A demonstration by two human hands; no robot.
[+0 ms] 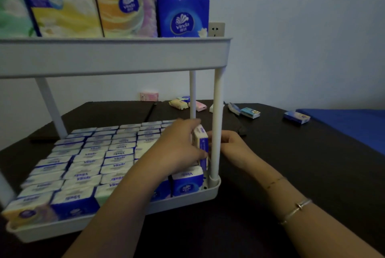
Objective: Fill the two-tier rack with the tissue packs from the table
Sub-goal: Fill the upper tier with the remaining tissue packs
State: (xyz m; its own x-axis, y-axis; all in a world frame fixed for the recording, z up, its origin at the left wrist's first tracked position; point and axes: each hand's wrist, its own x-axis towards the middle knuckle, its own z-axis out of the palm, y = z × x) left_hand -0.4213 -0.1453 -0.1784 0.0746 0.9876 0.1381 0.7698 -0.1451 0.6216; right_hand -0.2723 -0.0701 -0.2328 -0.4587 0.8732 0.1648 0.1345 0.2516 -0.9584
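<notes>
Two hands work at the right end of the white plastic two-tier rack (116,57), which stands on a dark brown table (291,163); left hand (177,145) is clamped on a white-and-blue pocket tissue pack (201,143), fingers on its near blue edge, thumb side over the top; pack stands on end, long axis near vertical, slightly tilted, narrow blue edge facing the camera, sitting above the bottom tray (187,201) just left of the front right white post (216,124); right hand (233,147) reaches in from outside that post, fingertips at the pack's right side; post hides the contact, so can't tell whether it grips or only touches; right wrist carries thin metal bracelets (295,209).

Bottom tray is packed with rows of white-and-blue packs (93,157) standing on edge, long axes running left-right, printed tops up; one blue-fronted pack (187,182) stands directly below the held one at the front right corner.

Top tier holds larger upright packs in a row: green (12,13), yellow (66,13), orange-and-pink (127,15), solid blue (183,15).

Loose packs lie on the table behind and right of the rack: pink (149,96), yellow (178,104), light blue (250,112), dark blue (296,117); well apart from the hands.
</notes>
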